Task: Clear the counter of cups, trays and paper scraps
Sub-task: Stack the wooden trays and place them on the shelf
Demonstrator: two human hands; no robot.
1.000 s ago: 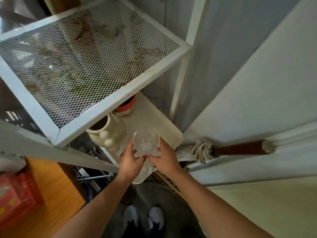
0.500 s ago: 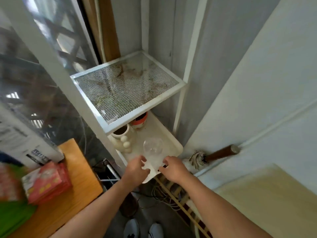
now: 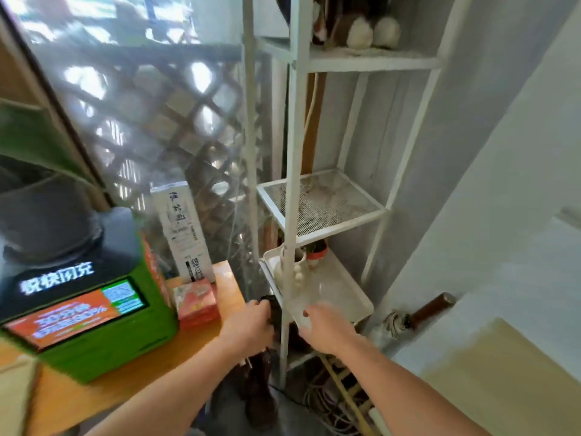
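Tray (image 3: 342, 302), white and shallow, sits on a low shelf of a white metal rack (image 3: 290, 171), just beyond the right hand (image 3: 320, 327) and to the right of the left hand (image 3: 251, 325). A clear cup shows only as a faint blur on the tray ahead of the right hand, too smeared to place exactly. Farther back on the tray, beyond both hands, stand a cream mug (image 3: 290, 267) and a small red-and-white pot (image 3: 316, 254), the pot just right of the mug.

Both hands reach forward with bare forearms, one on each side of the rack's front post. The left hand is loosely curled, its fingers near something dark at the tray's left edge; whether it touches or holds that cannot be told through the blur. The right hand is loosely spread with nothing in it, fingertips (image 3: 306, 313) at or just short of the tray's front rim; contact cannot be told.

Above the tray, farther from the hands, is a mesh shelf (image 3: 320, 199).

Left of the left hand lies an orange wooden tabletop (image 3: 229, 275). On it, nearest that hand, is a small red box (image 3: 196, 302); beyond that stands a tall white carton (image 3: 185, 234), and farther left a green machine (image 3: 94, 316) with a lit screen.

Right of the right hand, a brown handle (image 3: 432, 305) juts from the wall. Below the forearms, cables (image 3: 327, 407) lie on the floor.
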